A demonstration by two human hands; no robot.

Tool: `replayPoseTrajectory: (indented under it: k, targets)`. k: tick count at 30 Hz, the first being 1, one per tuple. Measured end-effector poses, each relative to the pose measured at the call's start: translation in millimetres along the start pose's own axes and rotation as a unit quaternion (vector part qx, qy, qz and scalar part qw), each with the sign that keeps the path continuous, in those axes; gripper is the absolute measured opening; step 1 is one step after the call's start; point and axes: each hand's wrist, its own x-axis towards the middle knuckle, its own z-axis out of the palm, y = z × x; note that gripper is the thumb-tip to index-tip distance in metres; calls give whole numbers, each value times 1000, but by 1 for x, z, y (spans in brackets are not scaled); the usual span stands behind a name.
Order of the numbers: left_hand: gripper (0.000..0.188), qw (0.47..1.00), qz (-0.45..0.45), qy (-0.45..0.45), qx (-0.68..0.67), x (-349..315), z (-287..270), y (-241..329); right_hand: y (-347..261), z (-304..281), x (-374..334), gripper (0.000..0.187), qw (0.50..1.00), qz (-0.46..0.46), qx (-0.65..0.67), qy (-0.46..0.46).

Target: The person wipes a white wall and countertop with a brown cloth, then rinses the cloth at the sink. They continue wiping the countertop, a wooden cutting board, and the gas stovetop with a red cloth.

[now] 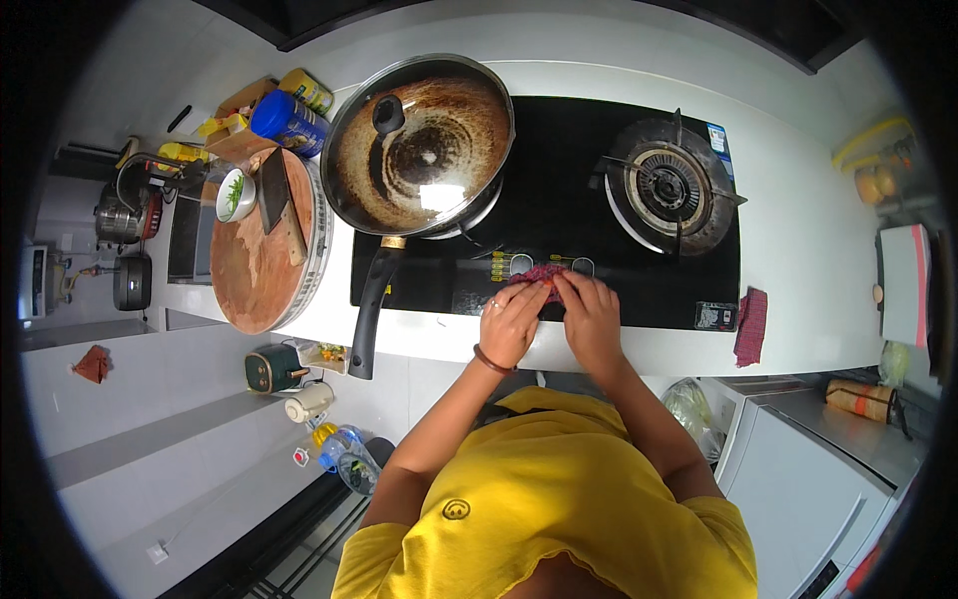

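My left hand (511, 321) and my right hand (591, 311) meet at the front edge of the black gas stove (559, 150). Between and under their fingertips is a crumpled dark red patterned cloth (539, 274), bunched beside the stove's control area. Fingers of both hands are bent inward onto it, and a small orange-red spot shows between them. The palms and much of the cloth are hidden under the hands. On the left burner sits a frying pan (367, 324) under a glass lid (454, 120), its black handle pointing toward me.
A bare burner (667, 185) is at right. Another red patterned cloth (750, 327) lies on the white counter (798, 260). At left, a round wooden chopping board (244, 285) bears a cleaver (274, 195) and a white bowl (236, 205) of chopped greens. A blue canister (287, 122) stands behind.
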Motion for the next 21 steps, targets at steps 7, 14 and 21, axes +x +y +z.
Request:
replayPoseTrajectory:
  k: [7,14,21]
  targets:
    - [51,999,6,-15,30,35,23,8,25,-8,14,48,999,39,1,5]
    - [51,997,-20,-55,48,24,42,10,28,-2,-4,49,996,81,8,-39]
    - [48,997,-22,-67,21,4,32,17,24,-1,-28,37,998,55,-7,-33]
